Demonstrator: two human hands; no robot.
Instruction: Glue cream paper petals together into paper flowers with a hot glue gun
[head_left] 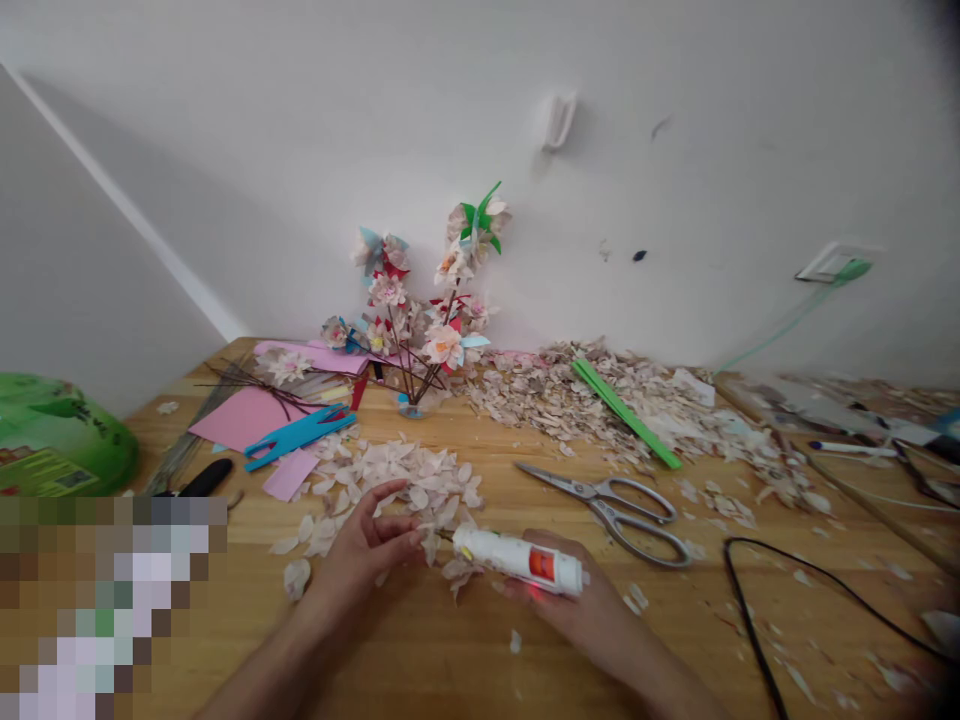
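Note:
My right hand [574, 590] is wrapped around a white hot glue gun [495, 556] with an orange panel and a red light glowing beneath it. The gun's nozzle points left toward my left hand [375, 540]. There, thumb and a finger pinch together on what looks like a pale dried petal [430, 541], close to the nozzle; the index finger stretches out above. Just beyond my hands lies a loose pile of similar petals [397, 468]. Silver scissors [600, 497] rest on the wooden table [450, 665], past my right hand.
Twig stems with paper-and-petal flowers [445, 344] stand by the wall. A long heap of petals [540, 390] spreads behind, with a green paper strip [626, 413] on it. Pink paper [236, 420], a blue piece [300, 435], a green bag [60, 435] and a black cable [739, 590] lie around.

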